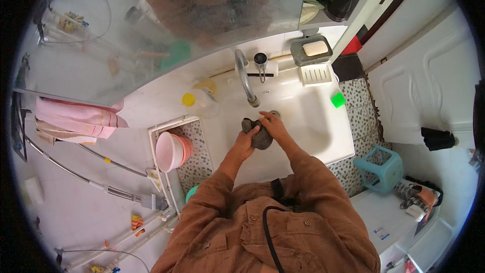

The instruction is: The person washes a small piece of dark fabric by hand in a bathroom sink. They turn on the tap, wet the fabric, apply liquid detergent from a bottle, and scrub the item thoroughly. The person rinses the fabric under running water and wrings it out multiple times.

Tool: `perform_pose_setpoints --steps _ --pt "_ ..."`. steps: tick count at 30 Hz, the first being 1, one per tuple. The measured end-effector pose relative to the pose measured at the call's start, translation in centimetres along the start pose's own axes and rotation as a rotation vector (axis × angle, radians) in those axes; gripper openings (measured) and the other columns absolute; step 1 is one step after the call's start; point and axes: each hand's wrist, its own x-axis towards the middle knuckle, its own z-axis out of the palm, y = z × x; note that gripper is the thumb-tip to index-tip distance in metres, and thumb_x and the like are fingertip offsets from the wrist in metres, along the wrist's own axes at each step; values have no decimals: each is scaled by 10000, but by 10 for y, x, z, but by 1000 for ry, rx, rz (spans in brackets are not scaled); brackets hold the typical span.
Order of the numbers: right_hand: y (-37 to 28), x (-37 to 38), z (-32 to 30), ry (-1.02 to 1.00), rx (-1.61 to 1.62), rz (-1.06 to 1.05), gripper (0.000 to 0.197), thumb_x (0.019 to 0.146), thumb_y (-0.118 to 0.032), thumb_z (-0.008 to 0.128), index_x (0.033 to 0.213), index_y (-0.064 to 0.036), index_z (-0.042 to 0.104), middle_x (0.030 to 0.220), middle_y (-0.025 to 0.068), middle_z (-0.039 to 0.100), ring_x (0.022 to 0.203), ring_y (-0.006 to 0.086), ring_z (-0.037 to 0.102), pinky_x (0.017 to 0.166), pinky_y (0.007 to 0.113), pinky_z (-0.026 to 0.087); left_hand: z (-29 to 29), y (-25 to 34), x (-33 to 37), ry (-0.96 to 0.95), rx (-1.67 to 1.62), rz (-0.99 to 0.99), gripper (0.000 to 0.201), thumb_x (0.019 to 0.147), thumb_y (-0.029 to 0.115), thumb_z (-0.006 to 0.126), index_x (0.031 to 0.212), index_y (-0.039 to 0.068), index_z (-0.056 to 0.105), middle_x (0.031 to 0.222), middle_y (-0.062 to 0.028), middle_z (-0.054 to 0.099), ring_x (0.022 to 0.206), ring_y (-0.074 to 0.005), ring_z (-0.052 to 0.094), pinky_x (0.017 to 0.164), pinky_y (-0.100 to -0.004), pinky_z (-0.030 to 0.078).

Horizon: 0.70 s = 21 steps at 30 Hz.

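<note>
Left, pink towels (83,116) of soft-looking cloth hang in folds below a mirror (151,45), whose upper part is cut off and whose reflections are blurred. Next come 2 nested round tubs; the pale pink tub (168,152) hides much of the coral tub (188,149). A translucent bottle (206,103) with a yellow cap lies beside the white, glossy sink (313,116); its outline fades into the pale surface behind it. The curved metal faucet (241,71) arches over the sink.

Below its spout, the left hand (245,141) is partly closed around a dark grey item (262,140), thumb on top, its other fingers mostly hidden. The item is rounded, matte and soft-looking, held above the sink; its exact kind is unclear. The right hand (274,126) is half curled, fingertips bent onto the item's far edge; whether they pinch it, I cannot tell. That hand partly covers the metal drain (275,114).

Rightward sit pale soap (315,48) in a dark tray (299,56), a slatted white dish (316,75), a bright green block (338,100) and a blue plastic stool (391,169).
</note>
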Motion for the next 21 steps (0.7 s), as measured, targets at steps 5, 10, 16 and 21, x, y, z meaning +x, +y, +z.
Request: perform_pose_setpoints --steps 5,10,16,21 --pt "-5 -8 -37 -274 143 163 199 831 -184 688 934 -20 645 904 66 646 853 212 637 747 342 513 -12 7 -8 -18 81 153 487 855 224 724 1250 60 490 1231 -70 548 1118 -246 544 996 -407 449" --pt "10 -11 3 70 93 -140 136 827 -123 683 896 -17 631 836 82 647 783 200 626 723 326 499 8 13 -16 102 -151 -174 380 892 325 669 1152 66 569 1135 -69 578 1051 -227 556 917 -411 463" --pt "-29 -63 50 -119 -447 -392 247 770 -252 740 818 -40 623 810 140 661 722 311 640 660 400 505 -33 -8 -2 -66 -130 -55 360 970 335 533 1225 81 539 1127 -96 589 1047 -232 573 961 -436 467" --pt "-24 -21 25 46 -508 -208 208 778 -236 714 762 -59 608 754 126 645 668 322 628 586 406 491 -20 -31 21 50 -290 -10 297 969 289 548 1161 62 549 1062 -71 605 936 -221 604 808 -373 518"
